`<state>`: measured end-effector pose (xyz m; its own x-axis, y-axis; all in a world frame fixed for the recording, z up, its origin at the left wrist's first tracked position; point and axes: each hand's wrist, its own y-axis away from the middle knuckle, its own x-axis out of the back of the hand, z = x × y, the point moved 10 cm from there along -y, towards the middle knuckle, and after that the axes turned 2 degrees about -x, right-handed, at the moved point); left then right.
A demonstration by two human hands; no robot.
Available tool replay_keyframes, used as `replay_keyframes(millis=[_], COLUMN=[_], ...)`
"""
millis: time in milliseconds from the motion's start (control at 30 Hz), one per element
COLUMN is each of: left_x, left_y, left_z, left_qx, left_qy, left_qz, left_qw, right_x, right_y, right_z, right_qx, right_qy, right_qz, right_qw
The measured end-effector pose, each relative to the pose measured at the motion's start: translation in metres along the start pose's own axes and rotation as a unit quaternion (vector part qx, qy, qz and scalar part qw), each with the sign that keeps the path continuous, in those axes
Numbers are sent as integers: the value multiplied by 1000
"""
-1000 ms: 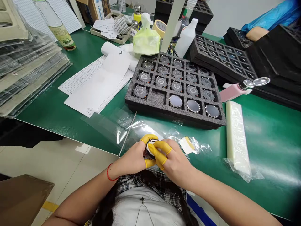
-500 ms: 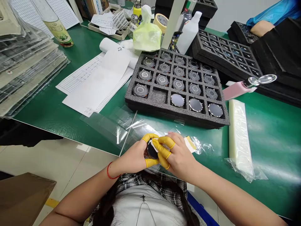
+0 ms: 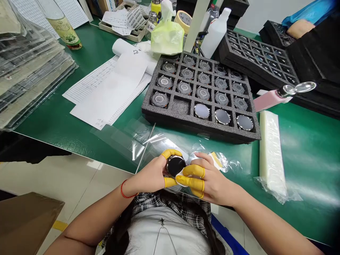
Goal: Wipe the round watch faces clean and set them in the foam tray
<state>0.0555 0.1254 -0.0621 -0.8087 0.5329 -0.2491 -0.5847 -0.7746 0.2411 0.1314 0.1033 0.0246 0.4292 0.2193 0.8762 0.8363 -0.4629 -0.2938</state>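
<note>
A round watch body (image 3: 176,165) with a dark face and metal rim is held by its edge in my left hand (image 3: 155,173), near the table's front edge. Yellow finger covers sit on fingers of both hands. Pinched in my right hand (image 3: 204,179) is a small white cloth (image 3: 181,178), which touches the lower right of the watch face. Beyond my hands stands a black foam tray (image 3: 170,118) with round watch bodies in its compartments. One front-row compartment (image 3: 181,105) holds no watch.
Clear plastic sheets (image 3: 124,140) and white papers (image 3: 106,92) lie on the green table (image 3: 305,148). At the right are a wrapped white block (image 3: 273,152) and a pink bottle (image 3: 268,100). Plastic trays (image 3: 34,74) are stacked at the left.
My right hand has moved right and slightly down with the cloth, uncovering more of the watch face. My left hand still holds the watch. The view has shifted slightly.
</note>
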Motion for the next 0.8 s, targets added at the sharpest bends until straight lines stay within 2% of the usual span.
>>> replay_keyframes(millis=[233,367,433,633,800], left_x=[3,3,2,1,0], left_y=[0,0,1,0,-1], left_z=[0,-1,-1,4,2], left_qx=[1,3,5,-19,-8], left_qy=[-21,-32,-27,-76,-65], left_qz=[26,33,28,11,3], left_qw=[999,999,999,997,998], right_x=[13,30,31,2,0], right_y=[12,12,7,-16,-21], right_z=[18,31,27,-7,-1], right_qx=[-19,-86,-96,-38,-62], right_qy=[55,85,79,61,114], right_qz=[32,126,146,60,62], right_qw=[998,985,982,996,990])
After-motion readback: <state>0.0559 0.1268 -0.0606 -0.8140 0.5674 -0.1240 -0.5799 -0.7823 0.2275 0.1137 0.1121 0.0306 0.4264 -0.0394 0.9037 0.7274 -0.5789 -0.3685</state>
